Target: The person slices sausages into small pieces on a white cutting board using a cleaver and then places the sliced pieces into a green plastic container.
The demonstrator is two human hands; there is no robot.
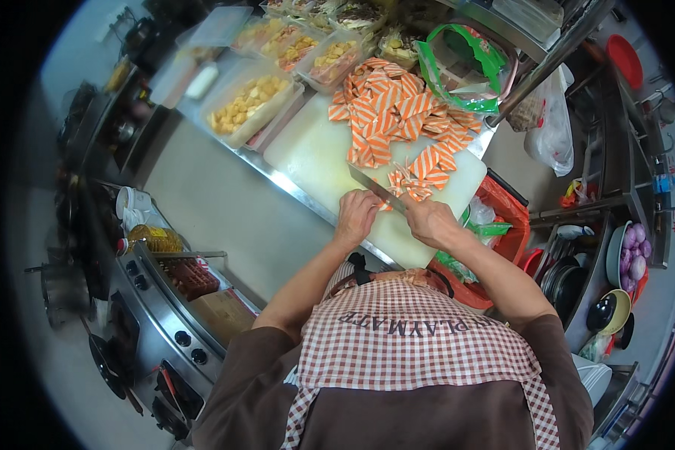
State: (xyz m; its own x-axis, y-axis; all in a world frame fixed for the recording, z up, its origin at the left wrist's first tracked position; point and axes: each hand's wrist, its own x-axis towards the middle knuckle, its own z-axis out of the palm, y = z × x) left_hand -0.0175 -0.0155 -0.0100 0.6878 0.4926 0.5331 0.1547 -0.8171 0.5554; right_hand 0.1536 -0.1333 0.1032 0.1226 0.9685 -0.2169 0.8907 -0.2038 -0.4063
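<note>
My right hand (432,220) grips a kitchen knife (376,187) by its handle, the blade pointing away to the upper left. Beside the blade, the curled fingers of my left hand (356,218) press an orange-and-white striped surimi-like piece (385,206) against the white cutting board (304,143). Just beyond the knife lie thin cut strips (403,181) and several larger striped pieces (434,162). A big heap of the same striped pieces (378,107) covers the far part of the board. My left fingertips partly hide the held piece.
A plastic tub of yellowish chunks (250,107) stands left of the board, with more filled tubs (332,59) behind. An open green-edged plastic bag (486,67) sits near a metal post (545,62). A red-lined bin (509,211) is at the board's right.
</note>
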